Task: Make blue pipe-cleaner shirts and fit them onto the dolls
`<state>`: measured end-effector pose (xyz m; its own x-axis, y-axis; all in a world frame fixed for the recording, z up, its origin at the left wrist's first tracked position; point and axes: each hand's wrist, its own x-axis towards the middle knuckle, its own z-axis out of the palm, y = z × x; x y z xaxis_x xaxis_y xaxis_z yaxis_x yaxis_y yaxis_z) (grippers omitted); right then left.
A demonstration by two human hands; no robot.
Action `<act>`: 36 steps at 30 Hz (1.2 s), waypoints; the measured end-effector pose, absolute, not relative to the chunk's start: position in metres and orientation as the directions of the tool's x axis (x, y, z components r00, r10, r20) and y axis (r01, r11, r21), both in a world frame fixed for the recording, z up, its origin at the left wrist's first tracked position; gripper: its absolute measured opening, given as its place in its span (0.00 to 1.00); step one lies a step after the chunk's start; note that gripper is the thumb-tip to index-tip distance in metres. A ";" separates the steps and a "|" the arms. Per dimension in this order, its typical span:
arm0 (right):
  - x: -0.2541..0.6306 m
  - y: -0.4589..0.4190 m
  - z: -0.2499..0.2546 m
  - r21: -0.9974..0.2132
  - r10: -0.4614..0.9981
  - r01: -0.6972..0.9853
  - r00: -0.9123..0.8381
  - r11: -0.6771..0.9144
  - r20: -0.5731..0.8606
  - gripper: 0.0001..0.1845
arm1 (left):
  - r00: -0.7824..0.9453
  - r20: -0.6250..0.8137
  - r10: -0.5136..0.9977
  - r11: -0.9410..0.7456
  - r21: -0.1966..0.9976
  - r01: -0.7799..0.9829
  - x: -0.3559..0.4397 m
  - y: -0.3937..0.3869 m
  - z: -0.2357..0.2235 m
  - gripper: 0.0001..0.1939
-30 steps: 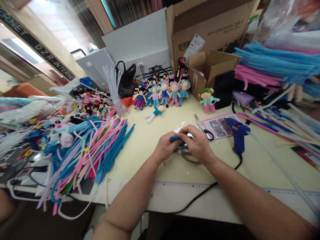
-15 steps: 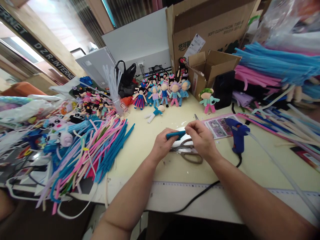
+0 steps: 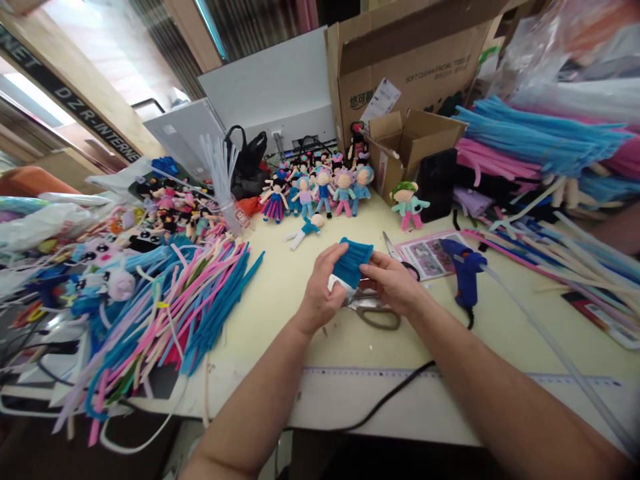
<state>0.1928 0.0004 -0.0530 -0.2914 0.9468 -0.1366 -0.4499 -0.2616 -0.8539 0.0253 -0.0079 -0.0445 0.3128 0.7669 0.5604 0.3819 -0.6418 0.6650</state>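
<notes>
Now left hand, right hand grip teal piece by side edges; roomy tabletop left, scissors below.

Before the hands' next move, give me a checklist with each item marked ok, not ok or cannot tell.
1. Teal chenille panel held by left hand and right hand: ok.
2. Blue glue gun resting apart from hands: ok.
3. Glue gun hot: cannot tell.
4. Grey-brown-handled scissors fully visible: not ok, partly hidden.
5. Black cord clear of right forearm: not ok, passes beneath.
</notes>
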 end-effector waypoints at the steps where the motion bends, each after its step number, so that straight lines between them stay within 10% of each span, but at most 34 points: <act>1: 0.194 0.001 -0.053 -0.862 0.947 -0.438 -0.293 -0.255 -0.131 0.22 | 0.231 0.529 0.817 -0.576 0.735 0.358 0.024 -0.006 -0.044 0.31; 8: 0.190 0.000 -0.057 -0.897 0.928 -0.357 -0.351 -0.260 -0.129 0.20 | 0.079 0.002 0.997 -0.002 1.000 0.008 0.021 0.003 -0.045 0.17; 36: 0.186 0.001 -0.060 -0.955 0.964 -0.189 -0.185 -0.227 -0.193 0.19 | 0.119 -0.166 0.979 0.187 0.963 -0.195 0.018 0.010 -0.052 0.23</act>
